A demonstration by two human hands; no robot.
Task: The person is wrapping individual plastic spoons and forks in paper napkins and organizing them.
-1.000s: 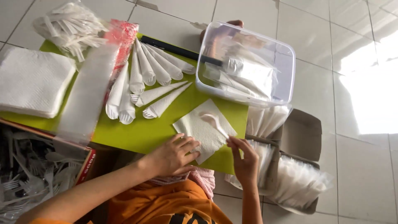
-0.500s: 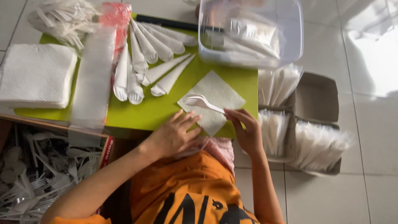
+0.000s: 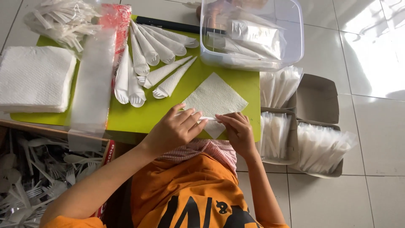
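A white paper napkin [image 3: 215, 98] lies as a diamond on the green table [image 3: 139, 114]. My left hand [image 3: 175, 128] and my right hand [image 3: 236, 128] pinch its near corner, folding it over a white plastic utensil that is mostly hidden beneath the fold and my fingers. Several napkin-wrapped utensils [image 3: 147, 63] lie fanned out on the table farther back.
A stack of white napkins [image 3: 36, 78] sits at the table's left, a clear plastic sleeve [image 3: 93, 80] beside it. A clear plastic tub [image 3: 253, 33] stands at the back right. Cardboard boxes [image 3: 303, 126] of bagged items are on the right, loose plastic cutlery [image 3: 29, 181] lower left.
The plastic utensil that lay in the open on the napkin is now covered at the near corner. Both hands have closed in on that corner and begun folding it.
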